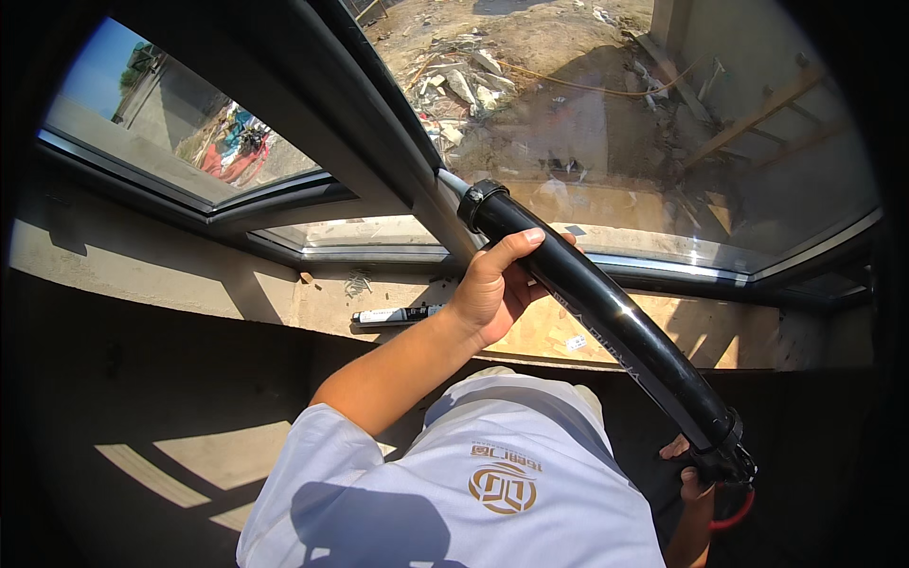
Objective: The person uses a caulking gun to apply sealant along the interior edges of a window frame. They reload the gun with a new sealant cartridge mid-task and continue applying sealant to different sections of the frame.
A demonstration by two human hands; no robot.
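Observation:
A long black caulking gun (636, 333) slants across the view from upper left to lower right. Around its barrel near the front end, the fingers of my left hand (500, 289) are closed, the thumb lying on top. My right hand (699, 488) grips the rear end, partly hidden in shadow. A red curved part (735, 514) shows beside it; I cannot make out whether it is a handle or a hose. The pale nozzle (453, 181) points at the dark window frame (383, 123), its tip at or very close to the edge where frame meets glass.
On the sill (530, 343) below lies a black-and-white sealant tube (390, 316), with small scraps (357, 282) behind it. A large glass pane (606, 142) stands to the right; rubble (464, 80) lies outside. Another window section (180, 123) is at the left.

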